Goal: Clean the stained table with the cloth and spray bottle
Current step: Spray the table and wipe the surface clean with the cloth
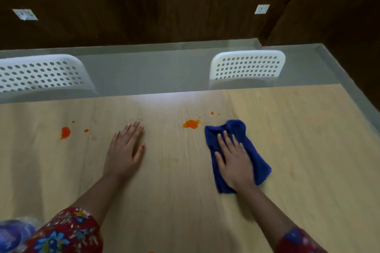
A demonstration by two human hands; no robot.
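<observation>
A blue cloth lies on the light wooden table, right of centre. My right hand presses flat on it with straight fingers. Just left of the cloth's far end is an orange stain, with a small orange drop beyond it. Another orange stain with small drops marks the table's left part. My left hand rests flat on the bare table between the two stains. A blurred blue and clear object, possibly the spray bottle, shows at the bottom left corner, partly behind my sleeve.
Two white perforated chairs stand at the table's far edge. Behind them are grey floor and a dark wooden wall with two white sockets. A faint smear shows mid-table.
</observation>
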